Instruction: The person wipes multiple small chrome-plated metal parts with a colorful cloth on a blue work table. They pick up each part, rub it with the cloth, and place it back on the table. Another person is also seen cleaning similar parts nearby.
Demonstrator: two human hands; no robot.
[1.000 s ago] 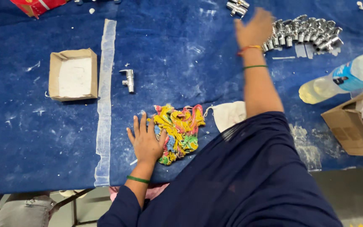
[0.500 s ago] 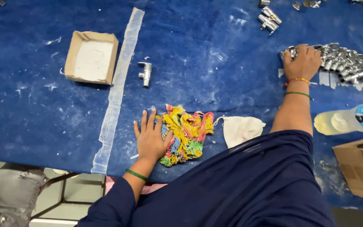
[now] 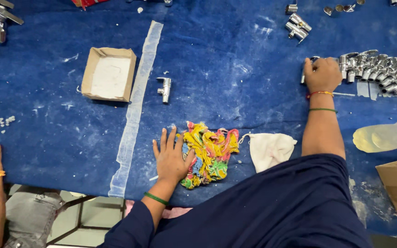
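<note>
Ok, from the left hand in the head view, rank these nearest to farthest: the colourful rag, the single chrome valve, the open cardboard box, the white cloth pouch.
1. Colourful rag: touching the left hand, on its right.
2. Single chrome valve: straight beyond the hand, farther up the table.
3. White cloth pouch: right of the rag.
4. Open cardboard box: far left, past the white strip.

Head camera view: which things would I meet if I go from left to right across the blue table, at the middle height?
Open cardboard box → white tape strip → single chrome valve → left hand → colourful rag → white cloth → right hand → row of chrome valves.
</note>
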